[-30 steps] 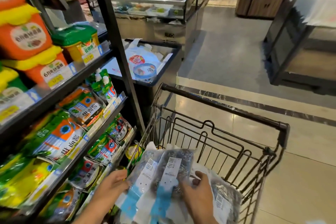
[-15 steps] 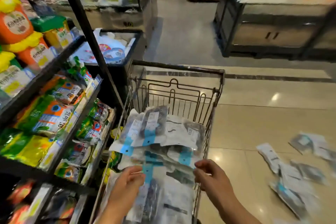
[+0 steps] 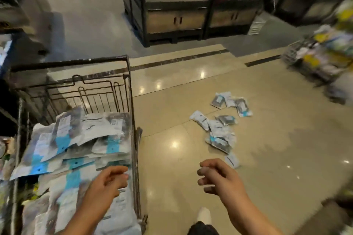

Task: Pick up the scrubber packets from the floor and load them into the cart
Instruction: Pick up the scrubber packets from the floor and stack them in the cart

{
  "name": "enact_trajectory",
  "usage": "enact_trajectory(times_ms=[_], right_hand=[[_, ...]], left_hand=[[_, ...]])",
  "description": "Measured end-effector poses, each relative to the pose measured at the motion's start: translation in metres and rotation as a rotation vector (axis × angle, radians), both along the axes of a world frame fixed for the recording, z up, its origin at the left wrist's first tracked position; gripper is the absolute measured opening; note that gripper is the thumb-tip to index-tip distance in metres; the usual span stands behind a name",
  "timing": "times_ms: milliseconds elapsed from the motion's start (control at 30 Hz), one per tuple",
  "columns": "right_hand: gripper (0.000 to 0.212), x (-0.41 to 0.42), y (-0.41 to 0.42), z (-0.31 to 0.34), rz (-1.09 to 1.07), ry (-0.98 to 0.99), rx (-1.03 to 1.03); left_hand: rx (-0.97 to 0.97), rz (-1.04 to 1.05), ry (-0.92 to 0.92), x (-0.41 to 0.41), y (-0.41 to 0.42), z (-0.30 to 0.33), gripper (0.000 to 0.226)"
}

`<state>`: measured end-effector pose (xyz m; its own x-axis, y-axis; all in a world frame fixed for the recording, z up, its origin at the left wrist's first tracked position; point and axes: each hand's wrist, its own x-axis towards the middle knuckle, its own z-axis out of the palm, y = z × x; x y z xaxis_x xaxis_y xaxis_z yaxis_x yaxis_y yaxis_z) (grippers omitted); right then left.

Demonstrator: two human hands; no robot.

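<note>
Glossy beige tiled floor (image 3: 267,149) fills most of the view, with a dark inlaid strip running across it farther out. Far centre: dark wooden display stand (image 3: 191,17) with cabinet doors, blurred goods on top. Far right: blurred wire rack (image 3: 315,57) of yellow and white goods. Left half: black wire cart (image 3: 131,101), handle bar at its far end, right side wall running near to far.

Cart is loaded with scrubber packets in the cart (image 3: 76,139), a loose overlapping heap of white and clear bags with blue header strips, reaching the rim; near ones are motion-blurred.

Right of the cart, well apart from it, packets on the floor (image 3: 221,131) lie in a scattered cluster: a few at the far end, a denser pile in the middle, one lone packet nearest the right hand.

Left hand (image 3: 107,183) hovers over the near right corner of the cart, above the packets, fingers (image 3: 120,171) loosely curled, holding nothing; whether it touches the packets cannot be told through blur. Right hand (image 3: 219,179) is out over bare floor between cart and floor cluster, fingers loosely curled and relaxed, holding nothing, just near of the lone packet.

Near bottom centre: white shoe (image 3: 204,215) and dark trouser leg on the floor.
</note>
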<state>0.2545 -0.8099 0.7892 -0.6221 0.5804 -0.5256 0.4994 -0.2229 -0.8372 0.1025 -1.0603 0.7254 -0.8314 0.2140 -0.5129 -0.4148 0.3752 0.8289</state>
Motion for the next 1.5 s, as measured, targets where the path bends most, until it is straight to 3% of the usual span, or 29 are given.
enact_trajectory(times_ms=[433,867,1000,1233,1500], right_hand=[[0.009,0.093,0.137,-0.016,-0.249,0.077,-0.103],[0.011,0.092,0.253,-0.038,-0.340,0.070,-0.156],[0.009,0.077,0.275,-0.047,-0.420,0.077,-0.170],[0.012,0.012,0.320,-0.067,-0.365,-0.064,-0.180],[0.008,-0.111,0.385,-0.085,-0.399,-0.135,-0.134]], left_hand=[[-0.028,-0.217,-0.010,0.060,0.182,0.021,0.014],[-0.123,-0.238,-0.098,0.069,0.302,0.014,0.015],[-0.176,-0.214,-0.158,0.045,0.316,0.005,0.012],[-0.219,-0.182,-0.151,-0.035,0.356,-0.022,0.011],[-0.182,-0.377,-0.084,-0.172,0.442,-0.039,0.015]])
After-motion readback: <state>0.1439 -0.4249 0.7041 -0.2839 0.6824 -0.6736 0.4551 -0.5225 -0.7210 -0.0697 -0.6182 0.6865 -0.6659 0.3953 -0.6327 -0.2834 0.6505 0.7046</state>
